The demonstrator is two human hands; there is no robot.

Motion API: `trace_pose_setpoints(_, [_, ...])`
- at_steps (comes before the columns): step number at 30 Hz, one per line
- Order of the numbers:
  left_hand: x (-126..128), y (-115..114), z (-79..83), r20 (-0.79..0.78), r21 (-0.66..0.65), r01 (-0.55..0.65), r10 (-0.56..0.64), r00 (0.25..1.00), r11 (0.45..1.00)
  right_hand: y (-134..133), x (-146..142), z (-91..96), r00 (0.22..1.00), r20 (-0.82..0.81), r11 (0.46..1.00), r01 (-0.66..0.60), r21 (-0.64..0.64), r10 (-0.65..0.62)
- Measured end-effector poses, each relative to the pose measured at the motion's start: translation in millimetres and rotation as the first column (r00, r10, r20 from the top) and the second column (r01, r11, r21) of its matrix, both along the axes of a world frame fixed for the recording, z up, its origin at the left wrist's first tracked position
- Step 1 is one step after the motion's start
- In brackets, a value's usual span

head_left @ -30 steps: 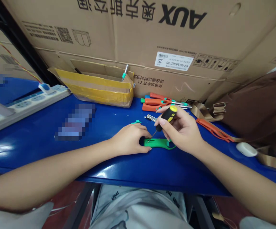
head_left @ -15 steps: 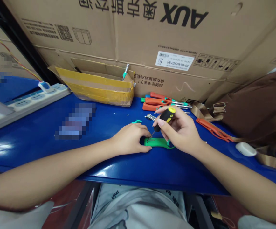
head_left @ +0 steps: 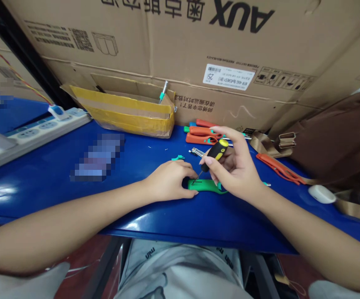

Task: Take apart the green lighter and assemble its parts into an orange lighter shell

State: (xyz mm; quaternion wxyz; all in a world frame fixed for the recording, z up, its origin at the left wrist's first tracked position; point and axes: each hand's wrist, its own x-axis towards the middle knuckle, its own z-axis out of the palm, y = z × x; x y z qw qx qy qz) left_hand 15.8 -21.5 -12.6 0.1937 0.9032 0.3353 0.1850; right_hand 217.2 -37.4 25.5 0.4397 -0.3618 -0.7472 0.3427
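Observation:
A green long-necked lighter (head_left: 205, 185) lies on the blue table, a dark slot in its handle facing up. My left hand (head_left: 175, 179) is closed on the handle's left end, thumb in front and fingers behind. In my right hand (head_left: 234, 166) is a black and yellow screwdriver (head_left: 216, 154), pinched between thumb and fingers, with the index finger lifted off it. The screwdriver leans, its thin shaft reaching down to the lighter near the slot. My right hand hides the lighter's right part. Behind my hands lie a small teal plastic piece (head_left: 178, 158) and a metal part (head_left: 198, 152).
Several orange lighters (head_left: 200, 138) are stacked at the back. Another orange lighter handle (head_left: 279, 168) and a white case (head_left: 322, 194) lie to the right. A yellow-taped box (head_left: 127, 116) stands behind, against large cardboard. At left are a power strip (head_left: 33, 135) and a blurred-out object (head_left: 100, 158).
My right index finger has lifted and stretched away from the screwdriver handle. The left hand and the lighter stay in place. The view has shifted very slightly.

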Motion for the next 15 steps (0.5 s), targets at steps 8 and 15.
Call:
trace_pose_setpoints(8, [0.3, 0.3, -0.3, -0.003, -0.001, 0.000, 0.000, 1.000, 1.000, 5.4, 9.3, 24.1, 0.951, 0.299, 0.985, -0.119, 0.121, 0.078])
trace_pose_setpoints(15, [0.4, 0.8, -1.7, 0.002, 0.010, -0.001, 0.001, 1.000, 1.000, 6.9, 6.9, 37.4, 0.862, 0.484, 0.911, -0.073, 0.407, -0.148])
